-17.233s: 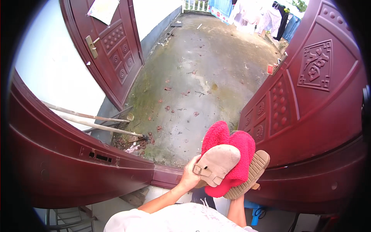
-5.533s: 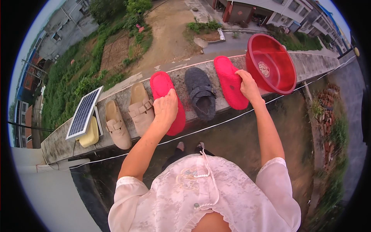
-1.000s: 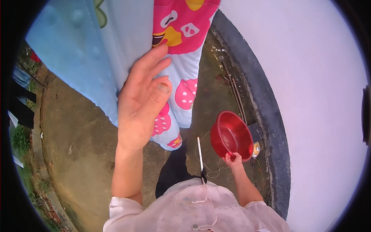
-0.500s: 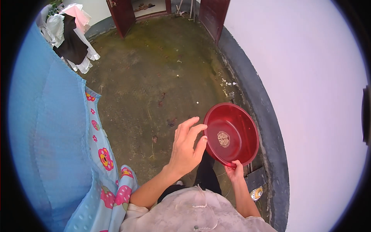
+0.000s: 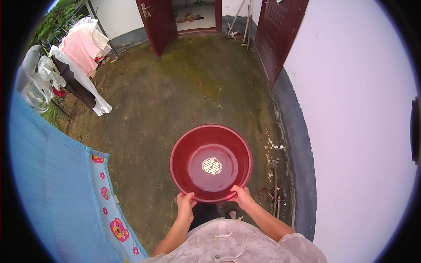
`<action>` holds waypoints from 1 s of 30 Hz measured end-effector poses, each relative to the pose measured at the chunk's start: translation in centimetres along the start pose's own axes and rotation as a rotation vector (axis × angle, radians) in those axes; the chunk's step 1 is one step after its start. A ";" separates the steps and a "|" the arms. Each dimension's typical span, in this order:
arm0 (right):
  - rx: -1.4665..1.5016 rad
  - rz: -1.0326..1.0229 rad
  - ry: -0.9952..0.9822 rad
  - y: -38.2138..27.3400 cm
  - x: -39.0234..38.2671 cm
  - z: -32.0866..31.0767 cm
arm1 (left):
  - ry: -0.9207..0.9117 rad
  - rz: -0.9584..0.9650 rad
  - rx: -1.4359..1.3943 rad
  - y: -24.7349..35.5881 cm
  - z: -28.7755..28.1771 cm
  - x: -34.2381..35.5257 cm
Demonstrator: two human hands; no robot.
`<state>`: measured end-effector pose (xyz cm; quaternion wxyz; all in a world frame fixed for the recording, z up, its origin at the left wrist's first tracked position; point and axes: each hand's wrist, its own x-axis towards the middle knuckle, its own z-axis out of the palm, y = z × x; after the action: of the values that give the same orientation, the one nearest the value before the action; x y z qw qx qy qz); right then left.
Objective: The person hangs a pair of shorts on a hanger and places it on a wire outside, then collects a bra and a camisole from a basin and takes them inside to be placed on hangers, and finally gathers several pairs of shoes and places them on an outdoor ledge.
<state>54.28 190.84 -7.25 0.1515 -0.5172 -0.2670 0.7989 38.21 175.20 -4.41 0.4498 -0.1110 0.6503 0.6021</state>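
Observation:
In front of my body I hold a round dark-red basin [image 5: 180, 151] with both hands, its open side facing up. A pale decorative emblem marks its inner bottom, and nothing lies inside. My left hand [image 5: 186, 205] grips the near left part of the rim, thumb on top and fingers underneath. On the near right part of the rim, my right hand [image 5: 241, 196] is closed the same way. The fingers below the basin are mostly hidden.
A blue patterned sheet [image 5: 57, 175] hangs close on my left. Clothes [image 5: 81, 48] hang farther off at the far left. A white wall [image 5: 351, 131] with a grey base runs along the right. Ahead, dark-red doors [image 5: 160, 26] stand open; sticks [image 5: 275, 193] lie by the wall.
The basin has come from my right side to the middle. My left hand, free and raised before, now grips its rim. The view has shifted forward along the yard.

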 end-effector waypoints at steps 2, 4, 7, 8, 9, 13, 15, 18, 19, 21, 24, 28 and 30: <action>-0.096 -0.010 -0.044 -3.0 4.6 3.1 | 0.156 0.033 -0.092 2.2 1.0 4.8; -0.161 0.000 -0.076 -7.1 8.9 5.2 | 0.184 0.069 -0.129 4.8 3.4 8.1; -0.243 0.017 -0.060 -13.2 15.1 7.0 | 0.243 0.047 -0.154 10.1 8.4 13.6; -0.177 0.039 -0.014 -15.3 16.8 7.6 | 0.174 0.068 -0.151 12.0 9.8 15.8; -0.099 0.055 0.001 -17.6 18.6 9.0 | 0.119 0.121 -0.141 14.5 11.0 17.6; 0.054 0.150 -0.016 -26.7 24.1 9.5 | -0.015 0.212 -0.067 22.4 18.9 23.3; 0.084 0.159 0.017 -30.6 26.9 9.2 | -0.119 0.228 -0.015 26.2 23.2 26.0; 0.208 0.103 0.072 -36.0 31.9 8.3 | -0.218 0.195 0.057 30.7 29.7 31.9; 0.219 0.084 0.083 -38.3 33.6 8.3 | -0.216 0.199 0.048 32.2 31.5 34.4; 0.197 0.072 0.079 -43.4 37.7 8.5 | -0.361 0.135 0.042 35.4 35.2 38.9; 0.185 0.080 0.078 -50.0 44.1 9.5 | -0.420 0.079 -0.038 40.0 39.0 43.9; 0.072 0.068 -0.001 -59.2 53.3 14.0 | -0.356 -0.012 -0.117 47.2 43.4 50.2; 0.032 0.073 0.039 -62.5 57.4 18.1 | -0.255 -0.010 -0.137 51.1 44.8 52.2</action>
<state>11.66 266.45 -7.77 0.1357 -0.5395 -0.2322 0.7979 -6.39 248.24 -1.19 0.5232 -0.0671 0.5447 0.6520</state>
